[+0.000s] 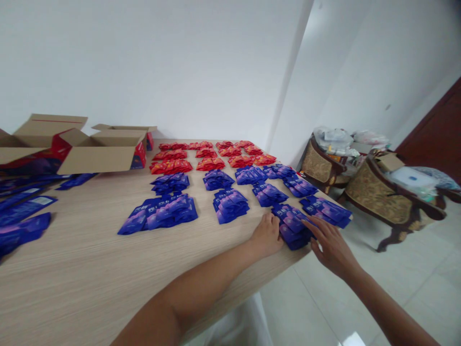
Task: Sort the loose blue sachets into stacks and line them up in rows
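Observation:
At the table's front right corner lies a pile of purple sachets (292, 226) in overlapping layers, between my two hands. Against the pile's left edge rests my left hand (268, 235), its fingers curled in; whatever may be inside them is hidden. My right hand (333, 250) reaches over the pile's right side with its fingers stretched out, the tips touching the top sachets. Just beyond it is another purple pile (326, 210). Farther left stand more purple bunches, such as a middle pile (230, 205) and a wider spread pile (160, 213).
Rows of red sachet piles (211, 164) line the back of the wooden table (108, 274). Open cardboard boxes (103, 154) stand at the back left. Loose purple packets (25, 211) lie at the left edge. Patterned armchairs (378, 199) loaded with bags stand right of the table.

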A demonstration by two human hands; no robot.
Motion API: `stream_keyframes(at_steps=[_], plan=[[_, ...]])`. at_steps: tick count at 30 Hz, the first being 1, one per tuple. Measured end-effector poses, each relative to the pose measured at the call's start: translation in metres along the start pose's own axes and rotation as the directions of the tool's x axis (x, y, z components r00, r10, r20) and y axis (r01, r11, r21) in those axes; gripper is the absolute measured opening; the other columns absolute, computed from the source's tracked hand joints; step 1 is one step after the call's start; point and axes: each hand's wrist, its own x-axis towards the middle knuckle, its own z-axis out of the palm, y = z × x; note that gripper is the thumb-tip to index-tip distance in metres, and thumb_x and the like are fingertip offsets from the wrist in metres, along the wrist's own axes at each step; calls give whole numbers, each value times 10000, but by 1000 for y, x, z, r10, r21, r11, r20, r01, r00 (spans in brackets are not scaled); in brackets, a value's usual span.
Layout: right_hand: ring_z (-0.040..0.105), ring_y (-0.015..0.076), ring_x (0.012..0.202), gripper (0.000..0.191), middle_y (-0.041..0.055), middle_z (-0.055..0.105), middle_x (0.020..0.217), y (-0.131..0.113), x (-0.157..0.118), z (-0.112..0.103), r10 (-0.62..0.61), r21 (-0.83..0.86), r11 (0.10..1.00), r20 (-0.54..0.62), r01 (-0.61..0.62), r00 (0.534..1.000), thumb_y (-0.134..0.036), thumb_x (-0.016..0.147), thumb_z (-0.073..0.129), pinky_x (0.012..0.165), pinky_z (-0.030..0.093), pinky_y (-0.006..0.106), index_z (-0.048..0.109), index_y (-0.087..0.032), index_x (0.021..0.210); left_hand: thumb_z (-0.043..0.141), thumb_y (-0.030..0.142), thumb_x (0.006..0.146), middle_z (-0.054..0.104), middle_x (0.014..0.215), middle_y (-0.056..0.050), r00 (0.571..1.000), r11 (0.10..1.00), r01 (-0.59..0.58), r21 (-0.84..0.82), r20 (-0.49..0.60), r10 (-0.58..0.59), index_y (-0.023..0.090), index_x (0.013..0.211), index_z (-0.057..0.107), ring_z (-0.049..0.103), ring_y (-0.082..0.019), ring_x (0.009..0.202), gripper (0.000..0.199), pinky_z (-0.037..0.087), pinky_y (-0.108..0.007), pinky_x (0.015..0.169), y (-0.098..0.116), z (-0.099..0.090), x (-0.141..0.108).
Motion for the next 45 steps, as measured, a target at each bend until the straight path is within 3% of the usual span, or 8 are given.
stream_keyframes(at_steps=[8, 14, 18, 26, 36, 40, 45], plan=[[430, 258, 1248, 513, 123, 484, 1346, -5, 4, -2, -16, 19, 1000, 6, 16, 1000, -165, 839, 449, 1020, 363, 434, 402, -165, 1350, 528, 216, 738, 483, 1069, -136, 1000, 999, 1, 38, -6, -1, 123, 1028, 469, 442, -264, 1047, 310, 391, -401, 969, -3, -3, -2], [444, 232, 1266, 464, 112, 520, 1352, -18, 33, 6, -76, 28, 997, 20, 75, 997, -225, 896, 387, 1037, 299, 445, 415, -182, 1358, 562, 205, 710, 466, 1098, -131, 1000, 1000, -3, -7, -15, 3, 142, 1056, 449, 437, -275, 1060, 369, 405, -419, 957, -4, -2, -3], [532, 216, 1184, 432, 104, 586, 1287, -28, 45, 12, -114, 30, 993, 37, 113, 993, -228, 929, 341, 1057, 224, 462, 438, -206, 1349, 564, 182, 689, 465, 1105, -134, 1000, 997, 7, -75, 10, -6, 147, 1068, 436, 428, -285, 1073, 402, 406, -442, 960, -2, -3, -3], [556, 223, 1143, 353, 96, 615, 1249, -32, 29, 0, -131, -7, 991, 60, 132, 990, -255, 935, 378, 1077, 158, 492, 531, -205, 1249, 576, 191, 684, 469, 1087, -149, 998, 992, -35, -122, 42, 40, 122, 1080, 433, 425, -293, 1071, 426, 408, -447, 963, 7, -1, -8], [538, 241, 1170, 378, 87, 612, 1249, -30, 19, -9, -135, -41, 990, 42, 136, 990, -297, 912, 446, 1076, 212, 492, 514, -220, 1275, 677, 225, 642, 470, 1101, -109, 997, 990, -36, -134, 59, 45, 159, 1082, 441, 446, -281, 1071, 503, 433, -401, 940, 12, -3, -15], [537, 245, 1166, 384, 91, 608, 1252, -31, 18, -8, -127, -33, 991, 38, 128, 991, -314, 910, 446, 1063, 234, 487, 515, -226, 1277, 757, 350, 611, 471, 1114, -98, 997, 982, -42, -185, 60, 54, 173, 1128, 440, 451, -284, 1084, 632, 422, -411, 953, 7, -6, -16], [552, 240, 1140, 379, 90, 612, 1241, -29, 18, -4, -124, -40, 991, 31, 125, 992, -310, 907, 446, 1044, 258, 470, 524, -221, 1268, 767, 440, 625, 474, 1112, -94, 999, 982, -7, -187, 42, 15, 176, 1106, 460, 461, -284, 1086, 629, 421, -419, 943, 6, 3, -6]])
